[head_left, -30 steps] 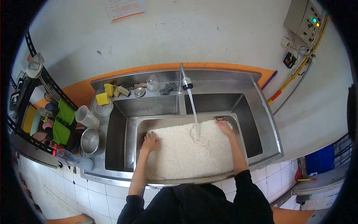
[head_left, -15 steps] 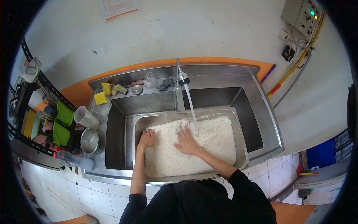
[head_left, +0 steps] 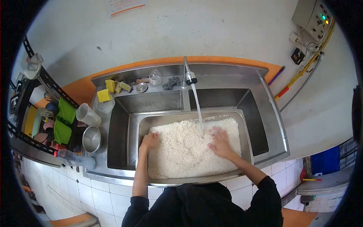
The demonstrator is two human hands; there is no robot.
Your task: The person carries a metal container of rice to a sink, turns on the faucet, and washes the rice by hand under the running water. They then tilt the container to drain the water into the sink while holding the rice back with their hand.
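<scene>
A large metal tray (head_left: pixel 247 151) of white, rice-like grains (head_left: pixel 181 151) lies across the double sink. Water runs from the faucet (head_left: pixel 191 77) into the grains near the middle. My left hand (head_left: pixel 150 140) rests at the tray's left side, on the edge of the grains, its fingers partly bent; whether it grips the rim I cannot make out. Over the right part of the grains is my right hand (head_left: pixel 221 143), fingers spread and blurred by motion, holding nothing.
Left of the sink stand a metal bowl (head_left: pixel 92 139), a plastic jug (head_left: pixel 88 114) and a lying bottle (head_left: pixel 75 159). Yellow sponges (head_left: pixel 104 95), a glass jar (head_left: pixel 155 77) and a scourer (head_left: pixel 171 83) sit along the back ledge. A shelf rack (head_left: pixel 56 89) is at far left.
My right hand has moved from the middle of the grains to the right, past the water stream. My left hand stays at the tray's left side. The view has shifted slightly.
</scene>
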